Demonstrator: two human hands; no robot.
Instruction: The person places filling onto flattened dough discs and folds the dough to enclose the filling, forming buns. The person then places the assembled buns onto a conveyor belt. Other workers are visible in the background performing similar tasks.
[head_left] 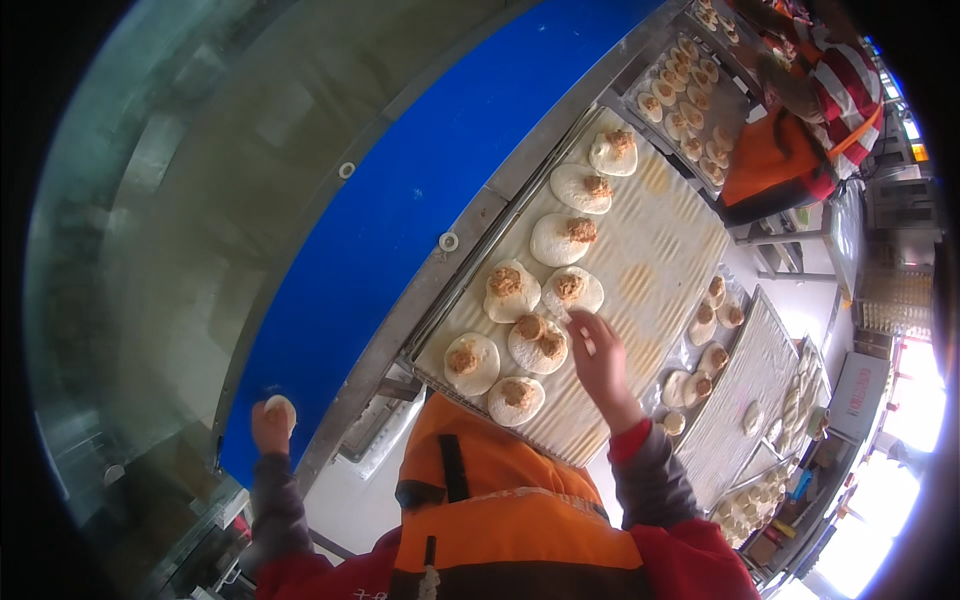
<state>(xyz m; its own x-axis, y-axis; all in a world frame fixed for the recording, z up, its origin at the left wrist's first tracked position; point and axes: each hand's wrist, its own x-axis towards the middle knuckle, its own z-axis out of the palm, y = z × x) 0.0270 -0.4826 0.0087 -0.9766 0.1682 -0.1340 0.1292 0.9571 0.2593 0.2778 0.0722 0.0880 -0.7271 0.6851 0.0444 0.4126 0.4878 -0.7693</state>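
Observation:
On the left, over the blue conveyor belt [400, 200], my left hand [268, 430] is closed around a pale round of dough [286, 410]. My right hand [600, 365] reaches over a ribbed baking tray [640, 330], its fingers pinched at the near edge of a flat dough round [588, 290] topped with brown filling [569, 287]. Several other dough rounds lie on the tray's left half, each with filling on it. One dough round [523, 357] just below my fingertips carries two lumps of filling.
A metal rail [420, 265] edges the belt beside the tray. Another tray [735, 105] of filled rounds stands at the upper right, near a person in an orange apron [765, 165]. More filled rounds [712, 360] and a ribbed tray [730, 430] lie to the right.

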